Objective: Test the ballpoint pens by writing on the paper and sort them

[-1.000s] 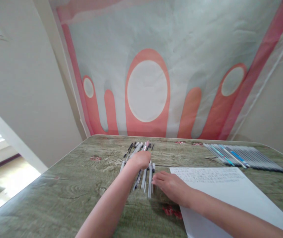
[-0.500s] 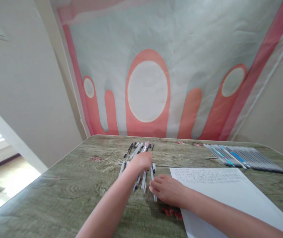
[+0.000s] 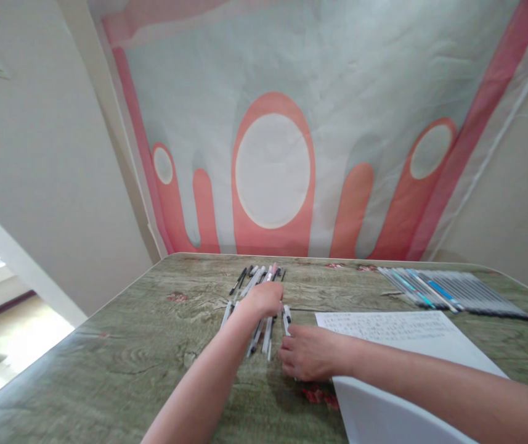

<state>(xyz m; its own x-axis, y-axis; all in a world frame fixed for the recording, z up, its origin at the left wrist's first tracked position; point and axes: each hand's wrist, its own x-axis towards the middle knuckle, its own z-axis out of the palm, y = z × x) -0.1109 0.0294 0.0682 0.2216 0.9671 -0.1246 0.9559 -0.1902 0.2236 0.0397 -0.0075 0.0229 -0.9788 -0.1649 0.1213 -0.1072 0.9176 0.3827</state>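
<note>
My left hand (image 3: 266, 300) reaches over a loose group of pens (image 3: 257, 277) in the middle of the table. Its fingers are curled down and pressed together; what they hold, if anything, is hidden. More clear-barrelled pens (image 3: 267, 339) lie just below that hand, pointing towards me. My right hand (image 3: 308, 353) lies at the right side of the group, fingers curled over a clear pen with a dark cap end (image 3: 287, 316). The upper end of this pen sticks out past the fingers, while the hand covers the rest. Under my right forearm is a sheet of paper (image 3: 384, 376).
A neat row of grey pens (image 3: 485, 296), with some blue and teal ones at its left, lies at the back right. The wood-patterned table (image 3: 120, 357) meets a wall with a pink and grey printed sheet (image 3: 337, 92). Handwriting covers the paper's top.
My right hand has closed further over the clear pen and covers more of it. The paper's near part now bulges up beside the right forearm. My left hand has hardly moved.
</note>
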